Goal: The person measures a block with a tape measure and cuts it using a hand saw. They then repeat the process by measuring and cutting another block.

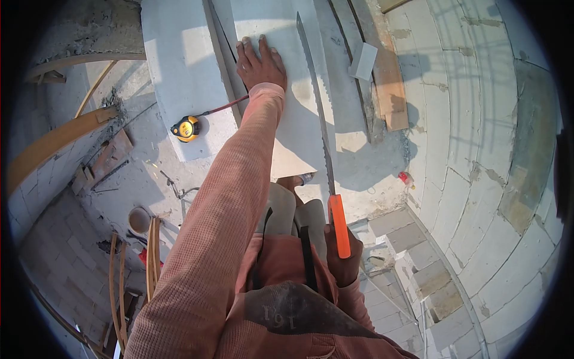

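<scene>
The left hand (261, 63) lies flat, fingers spread, pressing on the pale block (287, 90). The right hand (344, 257) is clenched round the orange handle of a long saw (317, 102), whose toothed blade runs along the block's edge just right of the flat hand. A yellow tape measure (186, 128) sits on the neighbouring slab (179, 72), left of that hand. It looks like the cut is under way; the next stroke wants the block held steady and the blade kept true.
</scene>
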`<move>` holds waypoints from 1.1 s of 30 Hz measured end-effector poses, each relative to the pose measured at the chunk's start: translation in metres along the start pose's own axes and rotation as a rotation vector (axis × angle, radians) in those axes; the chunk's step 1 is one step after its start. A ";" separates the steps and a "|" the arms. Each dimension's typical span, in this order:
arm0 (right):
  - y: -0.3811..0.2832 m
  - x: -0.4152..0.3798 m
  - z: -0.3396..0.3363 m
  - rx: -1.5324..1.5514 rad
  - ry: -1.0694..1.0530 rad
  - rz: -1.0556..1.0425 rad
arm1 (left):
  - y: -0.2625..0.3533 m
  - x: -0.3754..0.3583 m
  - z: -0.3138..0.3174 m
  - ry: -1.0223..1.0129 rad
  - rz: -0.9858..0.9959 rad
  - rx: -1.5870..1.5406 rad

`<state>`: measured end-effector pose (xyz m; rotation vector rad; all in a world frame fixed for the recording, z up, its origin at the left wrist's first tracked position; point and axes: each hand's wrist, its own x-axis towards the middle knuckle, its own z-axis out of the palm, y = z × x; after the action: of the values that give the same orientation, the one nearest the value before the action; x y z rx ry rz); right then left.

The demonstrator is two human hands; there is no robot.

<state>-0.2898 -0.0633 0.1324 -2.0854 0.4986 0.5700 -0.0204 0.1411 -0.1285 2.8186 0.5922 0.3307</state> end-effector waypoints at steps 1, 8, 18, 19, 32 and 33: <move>0.004 -0.003 -0.001 0.014 0.005 0.006 | 0.000 0.000 0.000 0.008 0.004 -0.002; 0.027 -0.034 0.000 0.007 0.000 0.024 | -0.003 0.000 0.006 0.048 0.032 -0.002; 0.042 -0.060 -0.008 0.001 -0.019 0.100 | -0.003 0.000 0.007 0.072 0.043 0.003; 0.044 -0.066 -0.007 -0.006 -0.009 0.088 | -0.002 0.000 0.007 0.074 0.042 0.005; 0.122 -0.069 0.011 0.000 0.006 -0.005 | 0.001 -0.003 0.003 0.014 0.004 0.015; 0.122 -0.071 0.007 0.015 0.009 -0.035 | 0.001 -0.002 0.003 0.017 0.003 0.012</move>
<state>-0.4154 -0.1111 0.0893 -2.0794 0.4689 0.5346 -0.0208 0.1388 -0.1309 2.8314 0.5949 0.3529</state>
